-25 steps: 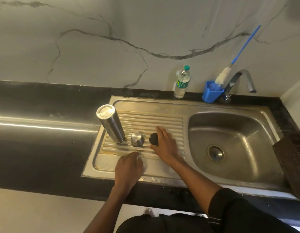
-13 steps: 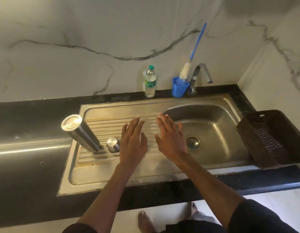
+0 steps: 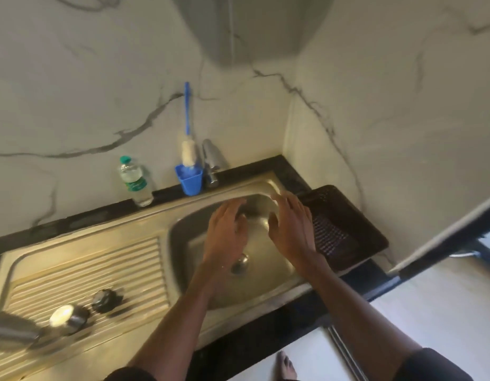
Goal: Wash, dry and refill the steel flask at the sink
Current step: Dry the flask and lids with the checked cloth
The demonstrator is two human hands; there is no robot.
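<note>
At the far left edge the steel flask [image 3: 11, 329] lies blurred and cut off by the frame, on the ribbed drainboard of the sink [image 3: 81, 270]. Just beside it on the ribs sit a steel cap [image 3: 68, 318] and a dark stopper [image 3: 106, 299], close together but apart. Behind, on the black counter [image 3: 81, 220], a plastic water bottle [image 3: 135, 181] stands upright against the wall, then a blue cup [image 3: 189, 180] holding a bottle brush [image 3: 188, 138], then the tap [image 3: 212, 160]. Both forearms reach forward over the basin. The left hand [image 3: 227, 232] hovers above the drain [image 3: 239, 263], fingers spread and empty, palm turned inward. The right hand [image 3: 292, 229] is raised beside it, also spread and empty; the two hands face each other without touching. Right of the basin sits a dark basket [image 3: 345, 229].
</note>
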